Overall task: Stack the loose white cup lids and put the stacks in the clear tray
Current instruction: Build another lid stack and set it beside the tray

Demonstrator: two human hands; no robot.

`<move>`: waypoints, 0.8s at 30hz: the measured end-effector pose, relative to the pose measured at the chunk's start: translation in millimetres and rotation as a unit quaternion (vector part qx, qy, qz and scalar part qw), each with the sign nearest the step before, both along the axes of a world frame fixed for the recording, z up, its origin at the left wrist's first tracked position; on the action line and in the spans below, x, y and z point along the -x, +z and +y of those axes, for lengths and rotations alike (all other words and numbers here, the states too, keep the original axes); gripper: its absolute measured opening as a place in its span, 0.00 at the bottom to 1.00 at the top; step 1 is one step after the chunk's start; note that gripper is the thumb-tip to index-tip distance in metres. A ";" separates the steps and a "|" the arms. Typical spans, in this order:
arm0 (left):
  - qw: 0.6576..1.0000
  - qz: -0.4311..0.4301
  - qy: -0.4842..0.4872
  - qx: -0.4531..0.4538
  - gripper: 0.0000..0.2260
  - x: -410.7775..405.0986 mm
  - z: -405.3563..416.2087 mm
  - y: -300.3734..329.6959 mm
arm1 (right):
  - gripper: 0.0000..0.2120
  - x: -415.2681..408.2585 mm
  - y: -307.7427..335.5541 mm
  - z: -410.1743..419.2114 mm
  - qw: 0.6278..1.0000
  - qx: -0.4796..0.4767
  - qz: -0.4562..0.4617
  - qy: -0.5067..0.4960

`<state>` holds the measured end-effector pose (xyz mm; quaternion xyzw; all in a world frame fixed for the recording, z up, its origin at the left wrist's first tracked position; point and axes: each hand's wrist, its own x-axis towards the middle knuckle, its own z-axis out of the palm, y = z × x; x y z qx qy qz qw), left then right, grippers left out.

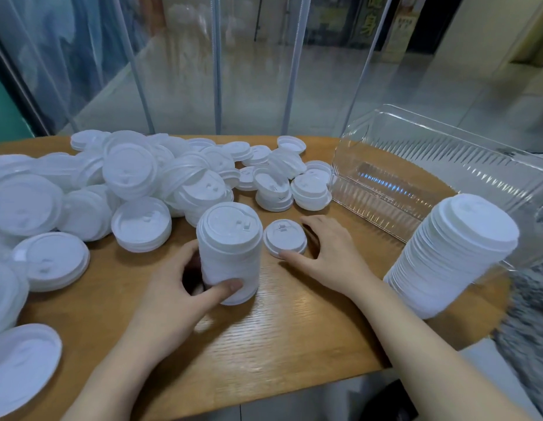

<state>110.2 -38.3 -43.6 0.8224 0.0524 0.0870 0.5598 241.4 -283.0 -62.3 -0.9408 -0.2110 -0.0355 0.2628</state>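
Here the left hand (173,287) clasps a stack of lids (229,253) mid-table while the right hand (328,250), fingers loose, touches a loose lid (285,238) beside it; a nudge could topple the stack.

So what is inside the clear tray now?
No lids show inside the clear tray. The tall stack stands on the table in front and hides the tray's near right part.

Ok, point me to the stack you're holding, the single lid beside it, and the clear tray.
held stack (230,262): head view, its side wall.
single lid (285,237): head view, its top face.
clear tray (382,202): head view, near ribbed wall.
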 end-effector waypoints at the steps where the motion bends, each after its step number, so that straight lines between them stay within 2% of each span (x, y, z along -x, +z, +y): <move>1: 1.000 0.001 0.000 -0.001 0.25 -0.1 0.1 0.0 | 0.39 -1.7 -2.5 2.4 1.000 -0.002 -0.007 -0.011; 3: 1.000 0.002 0.001 0.001 0.25 0.1 0.8 -0.4 | 0.35 -3.9 -4.6 6.7 0.999 -0.032 0.000 -0.039; 7: 1.000 0.005 0.000 0.001 0.28 -0.1 2.6 -1.5 | 0.22 -0.3 12.5 14.4 0.975 -0.204 -0.008 -0.082; 11: 1.000 0.008 0.001 0.005 0.29 -0.5 3.0 -2.3 | 0.21 20.1 52.4 29.9 0.939 -0.342 -0.028 -0.030; 15: 1.000 0.007 -0.002 0.013 0.29 -0.1 2.5 -1.9 | 0.21 44.3 69.9 46.5 0.948 -0.313 -0.018 0.058; 20: 1.000 0.015 -0.004 0.008 0.29 0.7 3.1 -0.5 | 0.26 44.5 67.3 56.9 0.964 -0.248 -0.040 0.089; 24: 1.000 0.017 -0.005 0.011 0.29 1.0 3.2 0.7 | 0.26 44.7 64.7 61.2 0.963 -0.245 -0.029 0.106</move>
